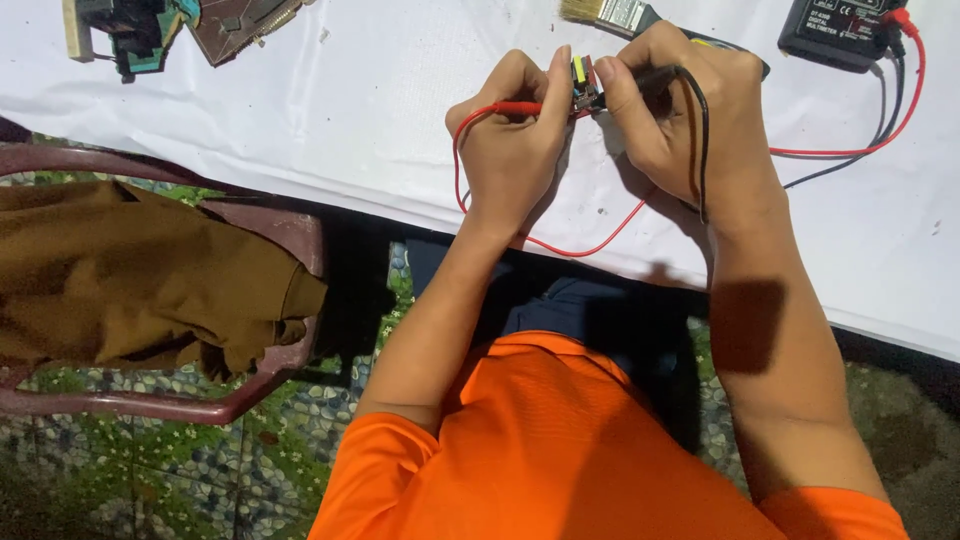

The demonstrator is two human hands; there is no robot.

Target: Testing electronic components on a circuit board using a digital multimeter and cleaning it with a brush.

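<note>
My left hand [512, 130] grips a red test probe [518, 107] and pinches a small electronic part [583, 82] with a yellow and red face. Against that same part my right hand [680, 105] holds a black test probe [655, 77]. Both hands meet over the white-covered table [330, 120]. A red lead [590, 240] loops from the left hand down past the table edge. From the right hand a black lead [704, 150] hangs over the wrist. Both leads run to a black multimeter [840, 30] at the top right.
A paintbrush [610, 14] lies just beyond my hands. Circuit boards and parts [180, 28] sit at the table's top left. A maroon plastic chair [250, 300] draped with brown cloth [120, 270] stands at left below the table edge. Pebble-patterned floor lies underneath.
</note>
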